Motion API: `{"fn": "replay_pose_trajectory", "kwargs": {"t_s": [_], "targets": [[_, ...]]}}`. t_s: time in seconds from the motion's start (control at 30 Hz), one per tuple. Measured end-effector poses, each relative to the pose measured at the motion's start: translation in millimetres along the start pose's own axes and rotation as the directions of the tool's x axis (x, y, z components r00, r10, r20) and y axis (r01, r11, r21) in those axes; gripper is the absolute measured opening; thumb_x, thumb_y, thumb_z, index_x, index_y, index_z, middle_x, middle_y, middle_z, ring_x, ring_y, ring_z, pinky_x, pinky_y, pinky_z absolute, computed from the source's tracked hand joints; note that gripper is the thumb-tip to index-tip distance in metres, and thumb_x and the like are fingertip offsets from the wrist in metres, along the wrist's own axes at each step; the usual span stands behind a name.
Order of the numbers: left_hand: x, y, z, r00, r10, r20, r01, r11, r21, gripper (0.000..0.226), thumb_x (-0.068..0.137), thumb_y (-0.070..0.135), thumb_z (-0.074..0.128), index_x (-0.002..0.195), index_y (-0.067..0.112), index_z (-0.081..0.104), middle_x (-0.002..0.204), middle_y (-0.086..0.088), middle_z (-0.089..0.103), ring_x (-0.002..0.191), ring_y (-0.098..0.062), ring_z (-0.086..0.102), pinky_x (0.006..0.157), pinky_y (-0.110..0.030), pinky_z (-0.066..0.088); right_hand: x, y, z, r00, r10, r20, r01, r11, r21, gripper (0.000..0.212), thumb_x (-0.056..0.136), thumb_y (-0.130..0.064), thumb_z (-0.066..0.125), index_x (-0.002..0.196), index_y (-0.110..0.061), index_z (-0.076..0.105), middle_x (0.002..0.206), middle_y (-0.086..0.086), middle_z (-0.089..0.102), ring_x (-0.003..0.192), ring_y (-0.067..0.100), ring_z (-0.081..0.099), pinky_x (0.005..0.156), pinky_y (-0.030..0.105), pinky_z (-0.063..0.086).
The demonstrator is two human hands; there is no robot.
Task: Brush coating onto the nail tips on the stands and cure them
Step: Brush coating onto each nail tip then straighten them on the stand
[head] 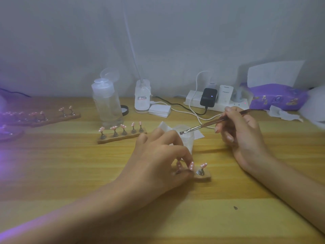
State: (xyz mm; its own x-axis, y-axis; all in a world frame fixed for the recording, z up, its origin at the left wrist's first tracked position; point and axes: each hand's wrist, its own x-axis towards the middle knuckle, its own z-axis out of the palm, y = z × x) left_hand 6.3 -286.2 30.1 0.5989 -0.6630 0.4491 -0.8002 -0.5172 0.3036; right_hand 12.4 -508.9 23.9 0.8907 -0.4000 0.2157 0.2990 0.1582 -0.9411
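A small wooden stand [204, 177] with pink dotted nail tips [203, 165] lies on the desk in the middle. My left hand [158, 155] covers most of it, and its fingers pinch the stand around the tips. My right hand [241, 136] grips a thin brush [202, 126]. The brush's flat tip hovers over a small clear jar [186, 138] just behind my left hand. A second stand [121, 137] with several pink tips sits further back to the left. More stands [52, 118] lie at the far left in purple light.
A clear bottle [107, 103] and a white lamp base [142, 97] stand at the back. A power strip [216, 101] with chargers and cables is behind my right hand. A purple tissue pack [277, 97] sits back right. White pads [160, 110] lie by the lamp.
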Motion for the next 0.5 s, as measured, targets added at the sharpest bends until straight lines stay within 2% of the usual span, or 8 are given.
{"fn": "replay_pose_trajectory", "kwargs": {"t_s": [0.1, 0.2, 0.37, 0.43, 0.5], "targets": [[0.1, 2.5, -2.5, 0.996, 0.079, -0.029, -0.076, 0.993, 0.093, 0.017, 0.072, 0.042, 0.084, 0.081, 0.037, 0.071, 0.091, 0.018, 0.056, 0.088, -0.010, 0.048, 0.075, -0.032, 0.033, -0.3, 0.3, 0.5, 1.000, -0.007, -0.004, 0.007, 1.000, -0.004, 0.027, 0.102, -0.020, 0.048, 0.076, -0.014, 0.055, 0.055, 0.009, 0.062, 0.035, 0.009, 0.030, 0.037, 0.015, 0.027], [-0.5, 4.7, -2.5, 0.986, 0.141, -0.084, -0.129, 0.983, 0.132, 0.009, 0.074, 0.045, 0.075, 0.075, 0.036, 0.071, 0.087, 0.016, 0.059, 0.083, -0.014, 0.058, 0.075, -0.031, 0.037, -2.6, -1.1, 0.7, 1.000, -0.018, -0.024, 0.018, 1.000, -0.012, 0.026, 0.102, -0.020, 0.047, 0.077, -0.014, 0.054, 0.055, 0.009, 0.062, 0.036, 0.009, 0.031, 0.038, 0.015, 0.028], [-2.4, 7.6, 1.7, 0.952, 0.242, -0.185, -0.199, 0.954, 0.225, 0.026, 0.087, 0.044, 0.054, 0.069, 0.034, 0.070, 0.093, 0.012, 0.065, 0.082, -0.014, 0.058, 0.079, -0.031, 0.032, -6.7, -6.7, 2.8, 0.994, -0.094, -0.047, 0.093, 0.995, -0.024, 0.027, 0.102, -0.022, 0.048, 0.076, -0.016, 0.053, 0.052, 0.004, 0.058, 0.042, 0.010, 0.042, 0.040, 0.016, 0.032], [-3.9, 7.8, 1.7, 0.933, 0.277, -0.229, -0.228, 0.949, 0.217, 0.026, 0.089, 0.044, 0.056, 0.070, 0.034, 0.070, 0.098, 0.010, 0.066, 0.086, -0.012, 0.053, 0.081, -0.031, 0.030, -8.4, -8.8, 4.7, 0.992, -0.122, -0.031, 0.121, 0.992, -0.041, 0.028, 0.101, -0.024, 0.049, 0.074, -0.020, 0.055, 0.052, 0.003, 0.057, 0.044, 0.010, 0.046, 0.041, 0.015, 0.035], [-2.5, 5.2, -2.5, 0.922, 0.263, -0.283, -0.233, 0.963, 0.137, 0.016, 0.085, 0.044, 0.063, 0.075, 0.035, 0.072, 0.106, 0.010, 0.065, 0.091, -0.010, 0.047, 0.081, -0.033, 0.031, -10.3, -12.8, 6.3, 0.989, -0.145, 0.016, 0.145, 0.987, -0.073, 0.028, 0.098, -0.029, 0.052, 0.071, -0.024, 0.057, 0.053, 0.004, 0.057, 0.044, 0.010, 0.047, 0.042, 0.016, 0.037]]}}
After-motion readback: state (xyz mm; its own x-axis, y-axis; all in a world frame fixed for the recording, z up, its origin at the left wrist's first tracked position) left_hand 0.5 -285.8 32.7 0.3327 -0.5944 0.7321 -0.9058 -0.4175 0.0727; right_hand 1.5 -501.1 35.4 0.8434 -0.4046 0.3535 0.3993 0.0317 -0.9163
